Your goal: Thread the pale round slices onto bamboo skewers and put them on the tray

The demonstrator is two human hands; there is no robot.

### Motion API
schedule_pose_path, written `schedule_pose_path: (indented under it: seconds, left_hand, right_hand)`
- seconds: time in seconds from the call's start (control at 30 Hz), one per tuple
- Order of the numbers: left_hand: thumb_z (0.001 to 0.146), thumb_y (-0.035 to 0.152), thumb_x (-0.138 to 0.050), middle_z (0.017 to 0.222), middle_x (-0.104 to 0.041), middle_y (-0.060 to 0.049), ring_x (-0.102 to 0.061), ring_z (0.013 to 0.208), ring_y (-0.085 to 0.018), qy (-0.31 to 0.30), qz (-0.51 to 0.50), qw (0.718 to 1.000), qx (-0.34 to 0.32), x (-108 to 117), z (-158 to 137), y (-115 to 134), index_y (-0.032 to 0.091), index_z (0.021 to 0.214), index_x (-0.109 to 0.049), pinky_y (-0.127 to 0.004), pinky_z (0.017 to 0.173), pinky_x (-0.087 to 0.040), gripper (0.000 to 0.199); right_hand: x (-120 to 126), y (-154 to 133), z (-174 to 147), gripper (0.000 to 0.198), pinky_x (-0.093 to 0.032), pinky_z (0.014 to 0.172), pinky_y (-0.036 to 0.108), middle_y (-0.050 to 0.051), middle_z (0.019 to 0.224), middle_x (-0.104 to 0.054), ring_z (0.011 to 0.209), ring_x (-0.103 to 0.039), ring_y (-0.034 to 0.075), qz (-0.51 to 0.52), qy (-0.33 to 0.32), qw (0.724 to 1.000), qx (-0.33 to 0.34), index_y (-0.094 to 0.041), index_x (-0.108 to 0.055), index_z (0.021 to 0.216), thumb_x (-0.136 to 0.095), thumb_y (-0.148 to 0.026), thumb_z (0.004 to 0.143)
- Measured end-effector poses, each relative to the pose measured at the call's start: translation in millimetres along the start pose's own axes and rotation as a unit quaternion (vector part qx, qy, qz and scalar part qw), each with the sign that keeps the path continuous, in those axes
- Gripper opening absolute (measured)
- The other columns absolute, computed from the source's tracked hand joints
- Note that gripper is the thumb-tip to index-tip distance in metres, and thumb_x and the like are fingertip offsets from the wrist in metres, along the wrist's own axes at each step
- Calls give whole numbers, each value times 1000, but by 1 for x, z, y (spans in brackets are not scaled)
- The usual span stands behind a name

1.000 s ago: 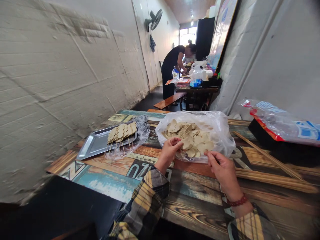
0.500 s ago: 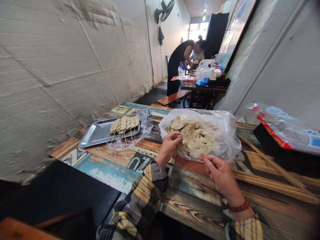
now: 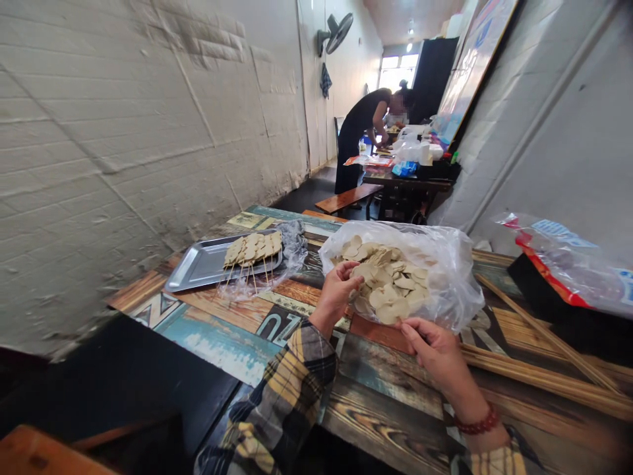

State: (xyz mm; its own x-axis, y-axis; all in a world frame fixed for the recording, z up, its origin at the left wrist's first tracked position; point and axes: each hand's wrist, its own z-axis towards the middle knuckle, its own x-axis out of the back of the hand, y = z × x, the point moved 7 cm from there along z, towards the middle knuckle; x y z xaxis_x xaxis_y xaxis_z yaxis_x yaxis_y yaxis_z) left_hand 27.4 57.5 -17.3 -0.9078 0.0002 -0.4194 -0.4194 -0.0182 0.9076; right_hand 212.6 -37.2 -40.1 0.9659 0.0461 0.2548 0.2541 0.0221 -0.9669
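Observation:
My left hand (image 3: 337, 290) pinches a thin beige food slice at the left side of a clear plastic bag (image 3: 452, 277). Many loose, flat, rounded slices (image 3: 395, 280) fill the bag's open mouth. At the bag's near edge, my right hand (image 3: 435, 353) has thumb and forefinger closed on the end of a thin skewer, mostly hidden by the fingers and slices. Farther left, skewered slices (image 3: 253, 248) lie in rows on a metal tray (image 3: 198, 264), their bare stick ends pointing toward me over the tray's edge.
Long bamboo sticks (image 3: 539, 376) lie to the right on the patterned wooden table (image 3: 212, 340). A black box (image 3: 539, 284) with printed plastic packaging (image 3: 568, 257) stands beyond them. Crumpled plastic (image 3: 294, 244) touches the tray. Another person (image 3: 363, 128) bends over a farther table.
The view has shifted slightly, so the scene sits a little lower and farther right. Both hands keep their pinches at the bag, with little movement relative to it.

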Motion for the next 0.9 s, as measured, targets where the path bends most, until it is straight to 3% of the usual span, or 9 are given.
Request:
schedule_pose_path:
  seconds: [0.37,0.9]
  left_hand:
    - [56,13,-70,80,-66,0,-58,71,-11,8,10,999,-50,4,3,6,16,92,-61,-22,66,-42,37]
    - [57,12,-69,82,-68,-1,-59,73,-12,1,20,999,-50,-2,-1,11,16,93,-62,-21,65,-42,36]
  right_hand:
    - [-4,1,0,35,-29,43,21,-4,52,-48,44,-40,10,-54,-13,998,38,-15,-68,87,-51,-45,86]
    - [-3,4,3,36,-32,47,23,-3,52,-50,48,-44,11,-77,-4,996,50,-14,-69,87,-51,-45,86]
